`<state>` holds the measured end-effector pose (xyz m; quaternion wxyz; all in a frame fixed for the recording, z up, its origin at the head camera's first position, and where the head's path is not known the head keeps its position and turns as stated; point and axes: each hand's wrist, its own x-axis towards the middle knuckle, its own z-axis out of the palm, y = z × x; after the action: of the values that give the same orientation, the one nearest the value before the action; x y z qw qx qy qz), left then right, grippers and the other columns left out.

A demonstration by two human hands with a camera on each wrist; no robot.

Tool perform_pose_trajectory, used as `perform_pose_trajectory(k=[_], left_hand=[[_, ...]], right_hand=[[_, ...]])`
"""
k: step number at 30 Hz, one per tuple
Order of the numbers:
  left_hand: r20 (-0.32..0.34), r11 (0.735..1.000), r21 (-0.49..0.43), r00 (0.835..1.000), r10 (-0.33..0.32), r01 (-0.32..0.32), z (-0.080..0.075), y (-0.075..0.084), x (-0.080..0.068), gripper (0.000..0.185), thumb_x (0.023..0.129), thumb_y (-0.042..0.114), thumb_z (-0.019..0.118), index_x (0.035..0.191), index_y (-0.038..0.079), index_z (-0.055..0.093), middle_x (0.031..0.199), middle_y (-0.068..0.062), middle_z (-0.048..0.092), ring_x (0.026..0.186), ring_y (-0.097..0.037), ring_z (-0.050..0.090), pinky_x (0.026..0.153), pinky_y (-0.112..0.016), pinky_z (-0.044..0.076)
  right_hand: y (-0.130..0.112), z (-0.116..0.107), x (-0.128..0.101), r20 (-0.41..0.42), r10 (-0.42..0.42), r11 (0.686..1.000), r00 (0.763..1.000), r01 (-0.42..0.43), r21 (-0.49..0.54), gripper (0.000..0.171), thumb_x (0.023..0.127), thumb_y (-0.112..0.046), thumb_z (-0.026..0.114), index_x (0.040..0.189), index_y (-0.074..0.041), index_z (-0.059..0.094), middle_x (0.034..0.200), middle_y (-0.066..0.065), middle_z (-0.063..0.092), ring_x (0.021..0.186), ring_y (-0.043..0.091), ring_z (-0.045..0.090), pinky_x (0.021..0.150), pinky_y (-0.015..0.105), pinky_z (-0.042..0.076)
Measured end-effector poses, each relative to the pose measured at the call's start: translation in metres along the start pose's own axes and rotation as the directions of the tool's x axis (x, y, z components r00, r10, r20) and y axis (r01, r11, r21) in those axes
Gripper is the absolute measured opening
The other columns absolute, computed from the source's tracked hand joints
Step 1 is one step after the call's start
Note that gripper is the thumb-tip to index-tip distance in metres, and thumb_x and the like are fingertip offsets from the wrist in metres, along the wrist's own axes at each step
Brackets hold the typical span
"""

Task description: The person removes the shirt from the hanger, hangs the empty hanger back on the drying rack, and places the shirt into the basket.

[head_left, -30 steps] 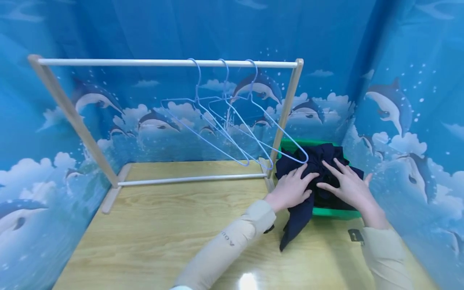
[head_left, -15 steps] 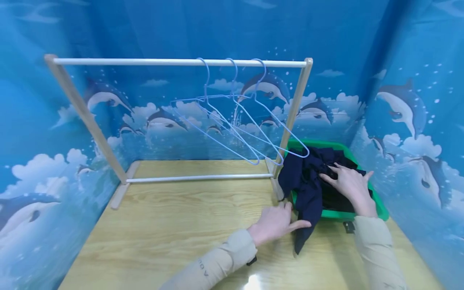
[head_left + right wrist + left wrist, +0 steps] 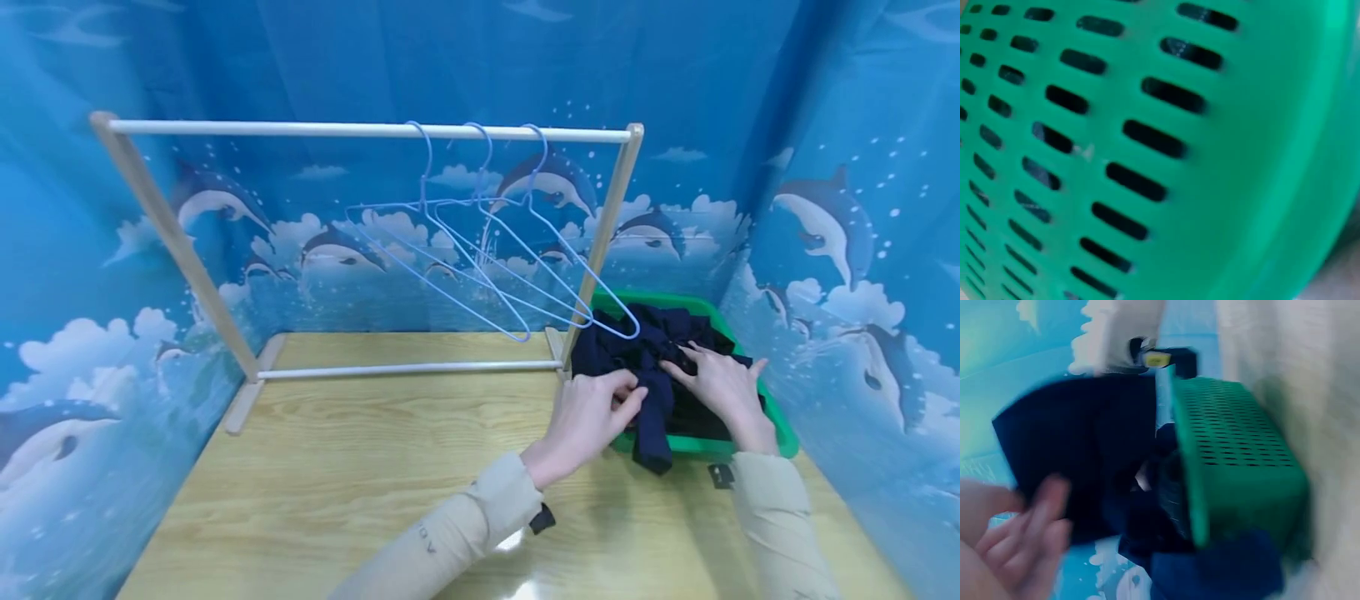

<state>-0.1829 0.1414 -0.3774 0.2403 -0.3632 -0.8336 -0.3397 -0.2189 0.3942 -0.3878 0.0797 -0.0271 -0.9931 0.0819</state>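
A dark navy garment [image 3: 656, 408] lies bunched in the green basket [image 3: 708, 447], one end drooping over its front rim. My left hand [image 3: 588, 417] is at the basket's front left corner, with thumb and forefinger curled together on a fold of the garment. In the left wrist view its blurred fingers [image 3: 1041, 525] overlap a raised flap of dark cloth [image 3: 1085, 444]. My right hand [image 3: 720, 385] reaches into the basket, holding the bunched cloth between thumb and fingers, its little finger sticking out. Only the basket's slotted wall [image 3: 1147, 162] fills the right wrist view.
A wooden rack [image 3: 161, 225] with a white top rail [image 3: 300, 129] stands left of the basket. Three blue wire hangers [image 3: 480, 208] hang near its right end, one reaching over the basket. A dolphin-print curtain [image 3: 300, 50] surrounds the wooden table [image 3: 375, 467].
My left hand moved off the cloth to the left, then came back up to it with fingers curled. The drooping end is now shorter and higher. My right hand stays in the basket.
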Motion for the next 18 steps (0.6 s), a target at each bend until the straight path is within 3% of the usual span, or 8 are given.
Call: perform_pose_trajectory(k=[2, 4, 5, 7, 9, 10, 15, 18], left_hand=[[-0.131, 0.998, 0.039, 0.990, 0.055, -0.050, 0.005, 0.004, 0.013, 0.011, 0.098, 0.028, 0.069, 0.096, 0.020, 0.077, 0.085, 0.014, 0.077, 0.068, 0.006, 0.068, 0.055, -0.009, 0.044], [-0.150, 0.977, 0.183, 0.979, 0.138, -0.110, 0.018, 0.006, 0.020, 0.010, 0.098, 0.027, 0.069, 0.100, 0.024, 0.078, 0.091, 0.016, 0.077, 0.072, 0.003, 0.070, 0.056, -0.012, 0.047], [-0.115, 0.947, 0.287, 0.976, 0.183, -0.143, 0.026, 0.006, 0.021, 0.010, 0.097, 0.026, 0.068, 0.101, 0.027, 0.078, 0.093, 0.017, 0.076, 0.073, 0.002, 0.070, 0.056, -0.014, 0.049], [0.017, 0.862, 0.455, 0.970, 0.242, -0.223, 0.043, 0.005, 0.022, 0.015, 0.096, 0.025, 0.066, 0.099, 0.034, 0.078, 0.093, 0.019, 0.075, 0.075, 0.000, 0.069, 0.056, -0.017, 0.049], [0.174, 0.799, 0.524, 0.955, 0.239, -0.295, 0.058, 0.002, 0.020, 0.019, 0.096, 0.025, 0.064, 0.096, 0.038, 0.077, 0.090, 0.019, 0.074, 0.075, 0.000, 0.068, 0.058, -0.017, 0.050], [0.237, 0.788, 0.531, 0.948, 0.213, -0.311, 0.064, 0.000, 0.019, 0.020, 0.097, 0.024, 0.063, 0.094, 0.039, 0.077, 0.087, 0.019, 0.073, 0.074, -0.002, 0.067, 0.057, -0.018, 0.050], [0.383, 0.849, 0.422, 0.911, 0.150, -0.317, 0.070, -0.010, 0.021, 0.020, 0.100, 0.025, 0.062, 0.103, 0.039, 0.077, 0.090, 0.017, 0.074, 0.079, -0.004, 0.069, 0.061, -0.022, 0.054], [0.353, 0.899, 0.307, 0.915, 0.196, -0.311, 0.060, -0.017, 0.021, 0.018, 0.101, 0.033, 0.062, 0.110, 0.036, 0.077, 0.098, 0.019, 0.074, 0.080, -0.002, 0.069, 0.059, -0.019, 0.052]], right_hand=[[0.002, -0.002, -0.002, 0.020, -0.013, 1.000, 1.000, 0.013, 0.001, 0.046, 0.103, -0.024, 0.054, 0.144, -0.001, 0.054, 0.145, 0.030, 0.048, 0.107, 0.065, 0.052, 0.095, 0.091, 0.000], [0.005, -0.003, -0.004, 0.051, -0.030, 0.999, 0.998, 0.030, 0.013, 0.046, 0.104, -0.018, 0.049, 0.147, -0.002, 0.050, 0.148, 0.030, 0.045, 0.110, 0.065, 0.051, 0.094, 0.091, -0.002], [0.006, -0.003, -0.006, 0.062, -0.039, 0.999, 0.997, 0.038, 0.019, 0.046, 0.105, -0.017, 0.047, 0.148, -0.002, 0.048, 0.149, 0.030, 0.043, 0.111, 0.065, 0.050, 0.094, 0.091, -0.001], [0.007, -0.003, -0.008, 0.065, -0.032, 0.999, 0.997, 0.030, 0.035, 0.054, 0.108, -0.034, 0.046, 0.150, -0.001, 0.045, 0.148, 0.032, 0.043, 0.113, 0.066, 0.048, 0.095, 0.090, -0.001], [0.009, -0.003, -0.010, 0.080, -0.019, 0.998, 0.997, 0.014, 0.055, 0.073, 0.105, -0.054, 0.044, 0.151, 0.002, 0.041, 0.149, 0.033, 0.040, 0.120, 0.066, 0.043, 0.096, 0.090, -0.001], [0.009, -0.003, -0.011, 0.088, -0.009, 0.998, 0.996, 0.002, 0.069, 0.079, 0.103, -0.060, 0.042, 0.152, 0.003, 0.040, 0.150, 0.033, 0.039, 0.123, 0.066, 0.041, 0.096, 0.089, -0.001], [0.014, -0.007, -0.020, 0.146, 0.000, 0.992, 0.989, -0.018, 0.126, 0.092, 0.097, -0.067, 0.049, 0.157, 0.000, 0.030, 0.157, 0.032, 0.028, 0.132, 0.068, 0.027, 0.095, 0.090, -0.004], [0.018, -0.009, -0.023, 0.153, -0.019, 0.994, 0.988, 0.003, 0.106, 0.087, 0.095, -0.052, 0.064, 0.157, -0.001, 0.030, 0.158, 0.031, 0.027, 0.130, 0.068, 0.029, 0.094, 0.091, -0.001]])
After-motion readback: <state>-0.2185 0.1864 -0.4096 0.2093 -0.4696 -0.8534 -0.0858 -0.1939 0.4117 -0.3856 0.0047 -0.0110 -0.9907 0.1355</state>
